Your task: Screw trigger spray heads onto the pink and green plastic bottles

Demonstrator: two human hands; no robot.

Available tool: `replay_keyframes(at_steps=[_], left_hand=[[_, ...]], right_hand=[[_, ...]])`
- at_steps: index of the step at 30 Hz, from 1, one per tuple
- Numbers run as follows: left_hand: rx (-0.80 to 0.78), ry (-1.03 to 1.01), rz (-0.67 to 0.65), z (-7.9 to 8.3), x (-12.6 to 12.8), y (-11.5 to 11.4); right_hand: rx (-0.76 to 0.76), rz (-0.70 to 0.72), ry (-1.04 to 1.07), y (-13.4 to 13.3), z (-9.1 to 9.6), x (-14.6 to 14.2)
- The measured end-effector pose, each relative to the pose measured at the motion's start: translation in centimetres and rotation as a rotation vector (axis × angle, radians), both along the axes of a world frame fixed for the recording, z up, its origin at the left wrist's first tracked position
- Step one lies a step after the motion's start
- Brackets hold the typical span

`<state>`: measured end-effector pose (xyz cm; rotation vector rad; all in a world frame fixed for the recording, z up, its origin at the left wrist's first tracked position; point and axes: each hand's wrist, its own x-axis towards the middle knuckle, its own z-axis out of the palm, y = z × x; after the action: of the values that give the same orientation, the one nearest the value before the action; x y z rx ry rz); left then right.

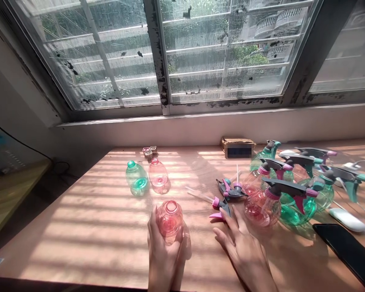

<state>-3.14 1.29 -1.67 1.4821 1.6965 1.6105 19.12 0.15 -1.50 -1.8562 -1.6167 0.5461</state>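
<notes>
My left hand [164, 247] is wrapped around a clear pink spray bottle [170, 217] without a top, upright near the table's front. To its right, my right hand [243, 247] reaches with fingers spread, its fingertips at a grey and pink spray trigger head [223, 207] lying on the table. A thin clear tube points left from that head. Just behind it lie more loose trigger heads [232, 188]. Farther back stand an open green bottle [136, 177] and another open pink bottle [158, 175], side by side.
Several assembled spray bottles [263, 209] crowd the right side. A white mouse [347, 219] and black phone [346, 251] lie at the right front. A cardboard box [239, 148] and small cubes [149, 153] sit near the wall below the window [225, 52].
</notes>
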Motion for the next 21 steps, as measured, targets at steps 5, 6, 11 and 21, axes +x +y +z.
replay_keyframes(at_steps=[5, 6, 11, 21], left_hand=[[0.027, -0.008, -0.001, 0.3, 1.2, -0.5], [0.018, -0.025, 0.014, 0.4, 1.4, -0.4], [-0.076, -0.274, 0.126, 0.1, 1.4, 0.1], [-0.104, -0.468, 0.077, 2.6, 1.2, -0.9]], right_hand=[[0.02, -0.122, -0.093, -0.5, -0.6, -1.2], [0.018, -0.16, -0.058, -0.6, -0.6, -1.3], [0.015, -0.234, 0.087, 0.0, -0.5, -0.7], [0.081, -0.171, 0.184, -0.4, -1.4, -0.6]])
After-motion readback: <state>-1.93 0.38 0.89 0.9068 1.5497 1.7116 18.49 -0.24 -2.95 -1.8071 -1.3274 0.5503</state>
